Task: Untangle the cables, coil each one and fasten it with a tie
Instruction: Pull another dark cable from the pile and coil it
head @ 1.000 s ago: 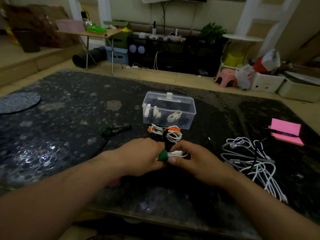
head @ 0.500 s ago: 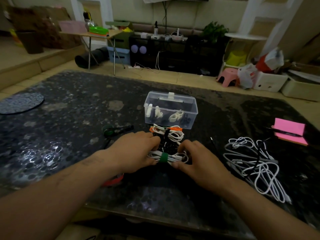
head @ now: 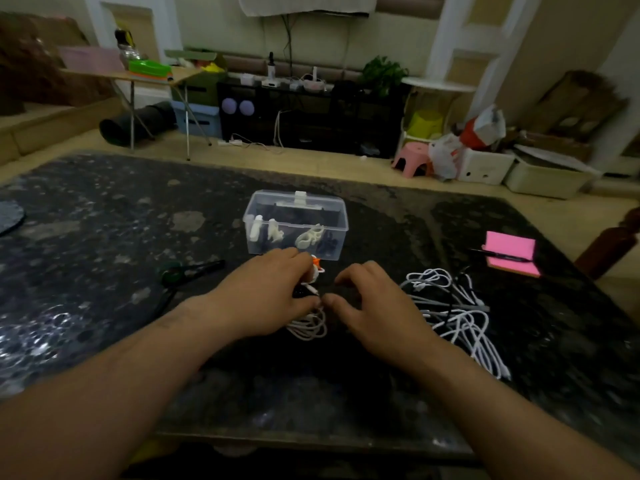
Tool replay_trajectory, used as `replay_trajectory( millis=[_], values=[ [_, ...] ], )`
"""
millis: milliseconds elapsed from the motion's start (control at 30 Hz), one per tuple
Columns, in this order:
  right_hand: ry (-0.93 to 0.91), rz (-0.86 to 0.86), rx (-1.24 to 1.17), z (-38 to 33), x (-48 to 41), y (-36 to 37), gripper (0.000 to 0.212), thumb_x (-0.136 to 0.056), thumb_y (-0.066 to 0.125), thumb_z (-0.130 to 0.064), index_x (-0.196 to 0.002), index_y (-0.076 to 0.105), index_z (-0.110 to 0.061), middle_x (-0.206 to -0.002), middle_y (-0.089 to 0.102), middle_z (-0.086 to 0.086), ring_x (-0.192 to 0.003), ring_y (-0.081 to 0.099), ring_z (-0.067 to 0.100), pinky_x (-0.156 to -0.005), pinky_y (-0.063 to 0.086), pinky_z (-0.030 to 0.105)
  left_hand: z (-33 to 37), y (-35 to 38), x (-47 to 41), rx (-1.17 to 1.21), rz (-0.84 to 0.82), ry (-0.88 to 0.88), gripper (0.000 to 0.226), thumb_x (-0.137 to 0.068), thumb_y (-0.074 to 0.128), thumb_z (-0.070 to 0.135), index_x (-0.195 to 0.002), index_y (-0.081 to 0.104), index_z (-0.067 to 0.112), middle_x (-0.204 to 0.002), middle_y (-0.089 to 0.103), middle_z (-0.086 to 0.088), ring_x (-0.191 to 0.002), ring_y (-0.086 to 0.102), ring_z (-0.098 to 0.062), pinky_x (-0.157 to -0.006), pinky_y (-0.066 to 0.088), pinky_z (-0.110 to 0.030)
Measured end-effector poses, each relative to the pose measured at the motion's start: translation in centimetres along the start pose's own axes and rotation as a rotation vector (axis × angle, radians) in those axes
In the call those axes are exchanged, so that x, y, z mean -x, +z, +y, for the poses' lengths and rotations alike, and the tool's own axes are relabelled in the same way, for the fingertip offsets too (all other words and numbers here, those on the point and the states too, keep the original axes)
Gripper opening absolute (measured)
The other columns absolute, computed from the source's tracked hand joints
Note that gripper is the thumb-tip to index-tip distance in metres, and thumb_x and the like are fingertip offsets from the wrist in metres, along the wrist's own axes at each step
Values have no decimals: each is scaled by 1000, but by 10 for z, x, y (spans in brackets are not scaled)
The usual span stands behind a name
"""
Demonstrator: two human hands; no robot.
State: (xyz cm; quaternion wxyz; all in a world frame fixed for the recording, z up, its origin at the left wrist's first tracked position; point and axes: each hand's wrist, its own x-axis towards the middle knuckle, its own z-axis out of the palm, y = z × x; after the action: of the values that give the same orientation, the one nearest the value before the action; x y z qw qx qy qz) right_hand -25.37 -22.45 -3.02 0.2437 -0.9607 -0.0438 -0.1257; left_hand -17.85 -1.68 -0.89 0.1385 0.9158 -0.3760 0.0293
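The desk (head: 104, 237) is black, flecked with small pale specks and a few larger grey blotches. At its middle the box (head: 332, 216) is clear plastic with a white clasp, and the pieces inside are white and dark. Just nearer, the coiled cable (head: 308, 329) is white, with an orange bit (head: 316, 262) above it. To the right the loose cables (head: 460, 317) are white, with a black one running through them. At far right the note pad (head: 509, 242) is bright pink, crossed by a black pen (head: 502, 256). To the left the tie roll (head: 170, 277) is dark green with a black tail. On the floor beyond, the stool (head: 412, 161) is pink.
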Motion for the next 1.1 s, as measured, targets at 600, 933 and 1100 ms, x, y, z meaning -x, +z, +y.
replay_trajectory(
  millis=[600,933,1100],
  values=[
    [506,410,-418,121,33,-132,25,-101,59,-9,-119,65,-25,-85,74,11,-66,67,22,-63,60,43,121,21,-56,421,-58,-14,38,-98,70,43,-132,59,29,-120,68,12,-99,66,-6,-90,55,-31],
    [321,324,-165,111,22,-121,2,-98,72,-26,-100,72,-27,-87,72,-10,-82,66,4,-76,53,32,169,10,-92,1105,-14,-155,19,-108,56,24,-108,67,8,-79,64,-2,-60,57,-8,-58,49,-20],
    [396,466,-99,111,16,-148,9,-101,68,-37,-99,68,-28,-83,64,-10,-78,59,5,-63,39,24,132,-40,-89,1510,207,-200,23,-107,51,25,-85,55,20,-70,50,3,-60,45,-12,-62,39,-28]
  ],
)
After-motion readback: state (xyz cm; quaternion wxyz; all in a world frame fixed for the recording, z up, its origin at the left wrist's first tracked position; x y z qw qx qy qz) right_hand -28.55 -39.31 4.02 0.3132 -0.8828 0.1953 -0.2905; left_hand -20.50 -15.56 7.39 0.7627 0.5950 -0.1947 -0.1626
